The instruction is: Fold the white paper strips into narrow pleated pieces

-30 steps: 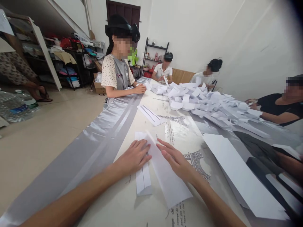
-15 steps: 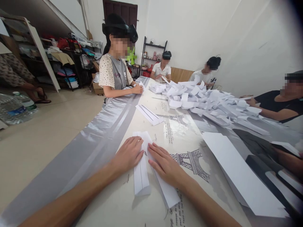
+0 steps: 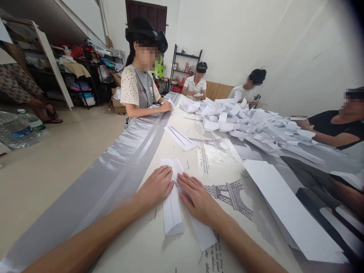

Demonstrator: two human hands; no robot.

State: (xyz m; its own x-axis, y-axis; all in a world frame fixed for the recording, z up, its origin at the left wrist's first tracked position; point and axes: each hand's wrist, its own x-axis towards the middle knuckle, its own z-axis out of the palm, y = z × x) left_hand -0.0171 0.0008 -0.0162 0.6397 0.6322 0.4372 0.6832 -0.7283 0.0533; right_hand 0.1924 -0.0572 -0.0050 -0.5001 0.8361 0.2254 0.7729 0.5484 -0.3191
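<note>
A folded white paper strip (image 3: 172,218) with a dark line along it lies in front of me, its near end slightly raised. My left hand (image 3: 157,184) rests on this strip from the left, fingers stretched out and together. From the other side my right hand (image 3: 199,197) lies flat, fingers extended over a second white paper strip (image 3: 204,234) that slants toward me. Fingertips of both hands almost meet where the two papers come together near their far ends. Part of each paper is hidden under the hands.
Beyond my hands lie lined paper strips (image 3: 180,138) on the printed tablecloth (image 3: 224,159). A large heap of folded papers (image 3: 244,117) covers the far right. White sheets (image 3: 290,212) are stacked at the right. Several people sit around the table, including one in a grey shirt (image 3: 145,89).
The near end of the folded strip has shifted slightly right. My left hand has moved a little the same way. At the back, a person in white has lowered a paper.
</note>
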